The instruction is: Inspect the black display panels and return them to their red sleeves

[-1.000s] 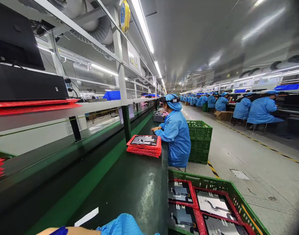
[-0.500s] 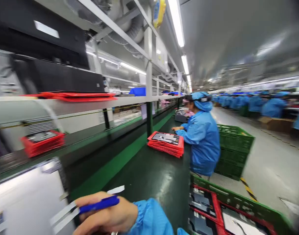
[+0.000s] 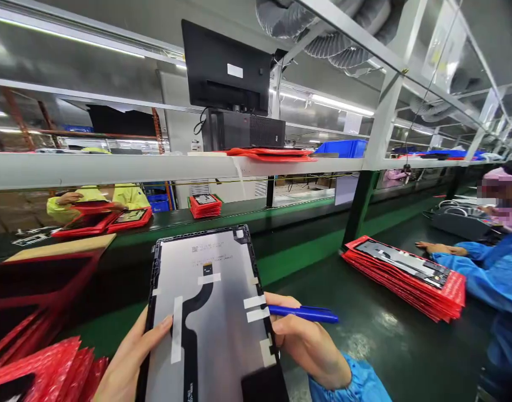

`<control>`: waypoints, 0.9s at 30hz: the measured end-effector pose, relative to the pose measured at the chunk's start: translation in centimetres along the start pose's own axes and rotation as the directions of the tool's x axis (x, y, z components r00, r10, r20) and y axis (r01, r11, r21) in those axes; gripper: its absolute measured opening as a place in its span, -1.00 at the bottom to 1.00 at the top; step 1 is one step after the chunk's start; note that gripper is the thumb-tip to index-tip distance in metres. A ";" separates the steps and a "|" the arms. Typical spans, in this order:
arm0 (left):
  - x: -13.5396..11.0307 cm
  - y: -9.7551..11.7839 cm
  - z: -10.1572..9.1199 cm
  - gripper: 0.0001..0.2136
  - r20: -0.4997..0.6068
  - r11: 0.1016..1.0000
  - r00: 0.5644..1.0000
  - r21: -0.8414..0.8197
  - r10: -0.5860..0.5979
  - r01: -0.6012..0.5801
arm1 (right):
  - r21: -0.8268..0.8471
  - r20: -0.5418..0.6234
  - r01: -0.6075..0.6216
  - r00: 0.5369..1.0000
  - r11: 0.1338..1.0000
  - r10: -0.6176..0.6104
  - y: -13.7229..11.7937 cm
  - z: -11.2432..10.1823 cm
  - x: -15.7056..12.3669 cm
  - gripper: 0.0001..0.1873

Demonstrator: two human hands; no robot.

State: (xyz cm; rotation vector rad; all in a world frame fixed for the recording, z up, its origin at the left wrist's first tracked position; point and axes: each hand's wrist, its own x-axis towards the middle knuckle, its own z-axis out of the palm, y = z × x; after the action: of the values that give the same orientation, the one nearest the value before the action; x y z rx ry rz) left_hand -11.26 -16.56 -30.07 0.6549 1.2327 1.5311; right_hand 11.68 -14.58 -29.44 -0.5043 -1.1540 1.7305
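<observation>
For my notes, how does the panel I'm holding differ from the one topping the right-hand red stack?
The held panel is tilted in your hands; the stacked panel lies flat on red packaging. The held panel appears larger than the stacked panel. Both show grey and black.

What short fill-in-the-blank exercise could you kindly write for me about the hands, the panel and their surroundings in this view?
1. The right hand holds a pen whose colour is ____.
2. As seen in the picture, the left hand grips the panel along its ____ edge.
3. The pouches stacked at the right of the picture are ____ in colour.
4. On the picture's left side, a co-worker is dressed in ____.

Missing words: blue; left; red; yellow.
</observation>
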 end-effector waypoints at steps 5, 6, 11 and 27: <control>-1.6 0.7 0.9 -0.28 -0.066 0.999 0.997 -0.011 0.047 -0.048 | -0.145 -0.239 0.032 0.969 0.989 -0.066 0.7 0.3 -0.7 -0.75; -2.0 0.8 1.1 -0.31 -0.076 0.997 0.995 0.003 0.071 -0.071 | -0.218 -0.298 0.043 0.949 0.975 -0.108 0.9 0.3 -0.7 -0.77; -3.0 0.8 1.5 -0.39 -0.105 0.991 0.985 0.032 0.135 -0.133 | -0.592 -0.267 0.062 0.925 0.804 -0.269 1.3 -0.2 -0.7 -0.83; -3.0 1.2 1.6 -0.33 0.036 0.993 0.997 -0.098 0.069 -0.065 | -0.110 -0.187 -0.056 0.982 0.992 0.035 1.1 -0.4 -0.6 -0.67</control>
State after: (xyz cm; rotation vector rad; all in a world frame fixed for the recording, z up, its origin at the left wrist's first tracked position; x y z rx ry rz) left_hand -9.28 -18.71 -27.92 0.6657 1.1096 1.6155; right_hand 11.66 -15.02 -30.71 -0.7511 -1.1197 1.6241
